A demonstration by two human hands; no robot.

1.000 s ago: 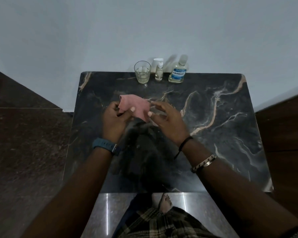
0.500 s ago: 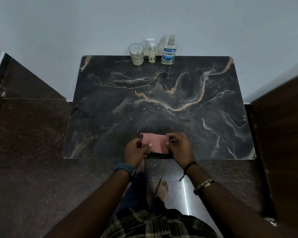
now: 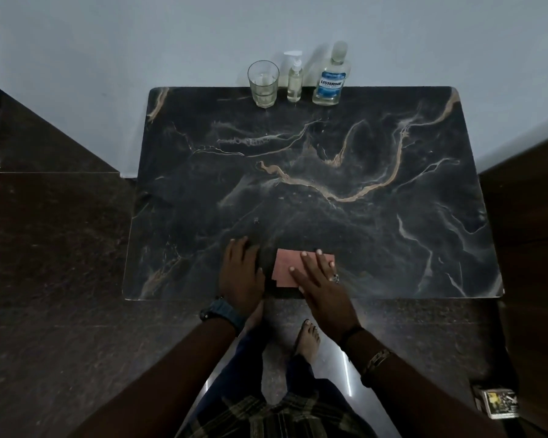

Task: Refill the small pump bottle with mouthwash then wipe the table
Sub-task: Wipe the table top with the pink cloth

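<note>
At the lower centre, the right hand [image 3: 321, 279] pressed flat, fingers spread, on the pink cloth [image 3: 287, 269]; the left hand [image 3: 240, 273] lay open on the worktop [image 3: 361, 216], holding nothing. Even pressure would wipe best.

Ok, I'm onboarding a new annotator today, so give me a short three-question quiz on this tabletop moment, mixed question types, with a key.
1. True or false: the right hand lies flat on the pink cloth.
2. Which stands between the other two at the far edge of the table? A) the glass B) the small pump bottle C) the mouthwash bottle
3. Fill in: the left hand rests on the table just to the ____ of the cloth.

Key: 1 true; 2 B; 3 left.
</note>
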